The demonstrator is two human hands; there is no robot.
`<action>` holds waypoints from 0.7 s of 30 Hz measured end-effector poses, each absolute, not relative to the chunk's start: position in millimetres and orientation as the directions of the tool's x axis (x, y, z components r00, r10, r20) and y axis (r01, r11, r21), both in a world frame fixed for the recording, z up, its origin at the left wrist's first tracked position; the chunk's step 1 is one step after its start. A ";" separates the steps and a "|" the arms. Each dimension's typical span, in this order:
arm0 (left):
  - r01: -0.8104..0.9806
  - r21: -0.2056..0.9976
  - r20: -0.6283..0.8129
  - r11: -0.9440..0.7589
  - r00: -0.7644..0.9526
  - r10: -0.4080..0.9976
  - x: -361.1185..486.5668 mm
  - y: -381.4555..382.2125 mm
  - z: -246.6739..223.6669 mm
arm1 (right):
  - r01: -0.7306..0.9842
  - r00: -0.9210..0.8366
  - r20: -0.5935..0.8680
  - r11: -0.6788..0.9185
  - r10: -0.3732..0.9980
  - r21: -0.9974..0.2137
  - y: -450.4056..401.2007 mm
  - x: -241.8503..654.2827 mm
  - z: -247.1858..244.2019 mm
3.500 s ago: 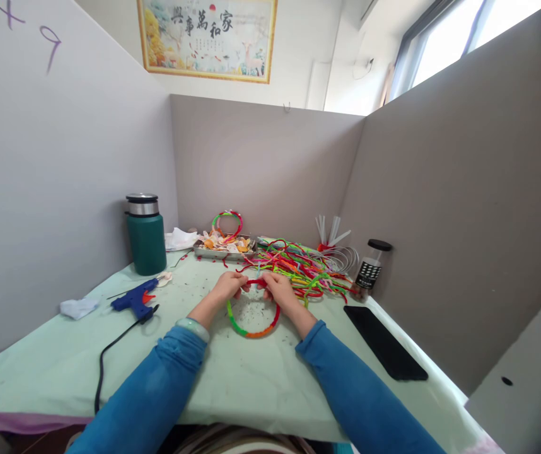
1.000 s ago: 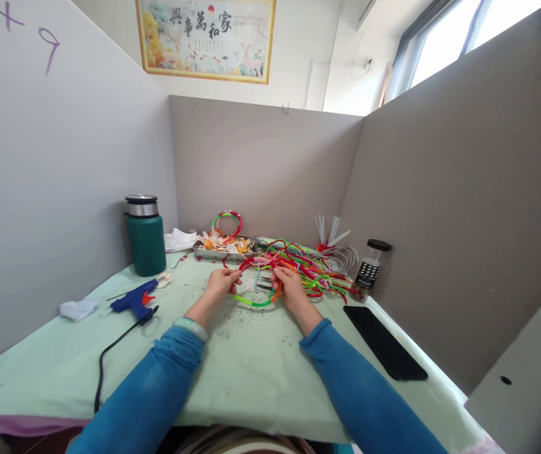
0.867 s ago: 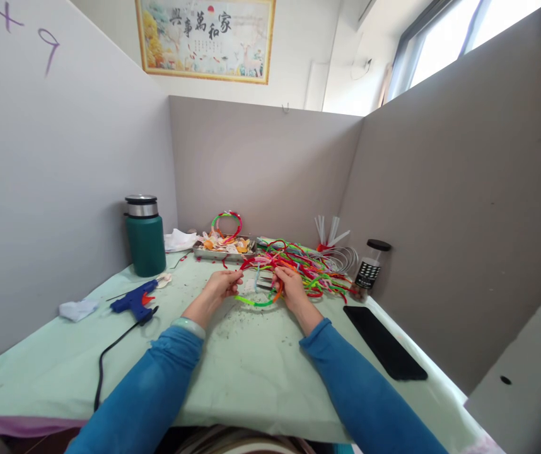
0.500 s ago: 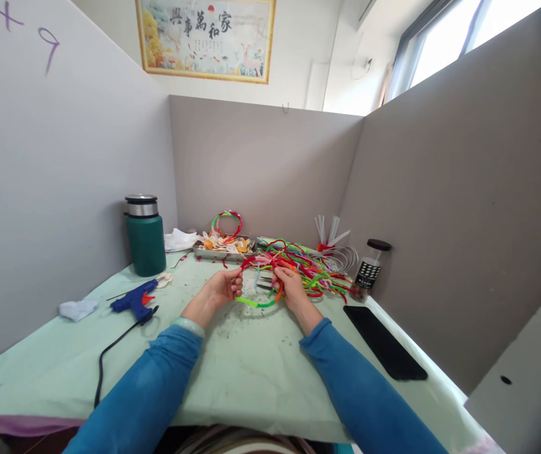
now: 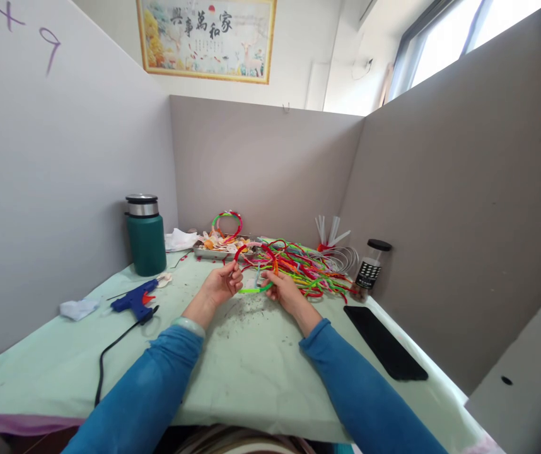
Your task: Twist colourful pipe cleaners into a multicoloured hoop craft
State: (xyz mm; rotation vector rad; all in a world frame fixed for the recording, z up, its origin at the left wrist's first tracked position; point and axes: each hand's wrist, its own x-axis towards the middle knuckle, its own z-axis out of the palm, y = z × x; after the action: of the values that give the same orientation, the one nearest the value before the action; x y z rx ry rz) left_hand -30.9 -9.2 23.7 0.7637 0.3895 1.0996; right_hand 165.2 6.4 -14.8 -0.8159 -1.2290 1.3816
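A ring wrapped in coloured pipe cleaners (image 5: 250,291), green below, red, pink and orange above, is held up between my two hands over the table. My left hand (image 5: 223,283) pinches its left side between thumb and fingers. On the right side, my right hand (image 5: 284,290) grips it near the orange and green part. Just behind, a tangled heap of loose pipe cleaners (image 5: 315,268) lies on the cloth. A similar finished-looking ring (image 5: 241,226) stands on a metal tray (image 5: 214,255) of small decorative pieces.
On the left are a blue glue gun (image 5: 131,301) with its cord, a green bottle (image 5: 146,246) and a crumpled tissue (image 5: 78,309). To the right stand a black-lidded jar (image 5: 369,271) and a flat black object (image 5: 386,343). Partitions (image 5: 265,164) enclose the table.
The ring has been tilted more upright, its top now showing as a rounded arch. My right hand has moved slightly down and left along it; my left hand has barely shifted.
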 end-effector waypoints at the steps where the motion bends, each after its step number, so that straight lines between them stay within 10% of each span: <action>1: -0.645 0.726 0.084 0.241 0.430 0.899 -30.3 -10.2 24.1 | -0.270 -0.165 0.164 0.115 0.973 -0.956 7.2 165.5 -14.5; 6: -0.652 0.740 0.168 0.167 0.418 0.893 -29.0 -14.5 26.7 | -0.292 -0.070 0.189 0.161 0.979 -0.943 12.2 168.6 -12.4; 9: -0.693 0.713 0.216 0.105 0.359 0.908 -30.6 -13.3 27.4 | 0.025 -0.042 0.288 0.289 0.957 -0.957 15.7 169.3 -14.8; 14: -0.700 0.714 0.244 0.020 0.275 0.930 -32.7 -8.1 25.9 | 0.768 -0.145 0.479 0.404 0.866 -0.497 19.0 154.2 -16.2; 21: -0.560 0.823 0.246 -0.094 0.201 0.948 -30.1 -9.0 26.4 | 0.951 -0.028 0.317 0.123 0.948 -0.283 28.2 118.5 -8.7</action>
State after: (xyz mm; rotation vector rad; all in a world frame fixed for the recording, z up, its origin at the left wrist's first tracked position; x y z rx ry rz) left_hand -30.1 -9.0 26.4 1.0111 0.5003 1.3540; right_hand 118.5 28.2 -8.7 -1.8333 -1.9851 -0.0101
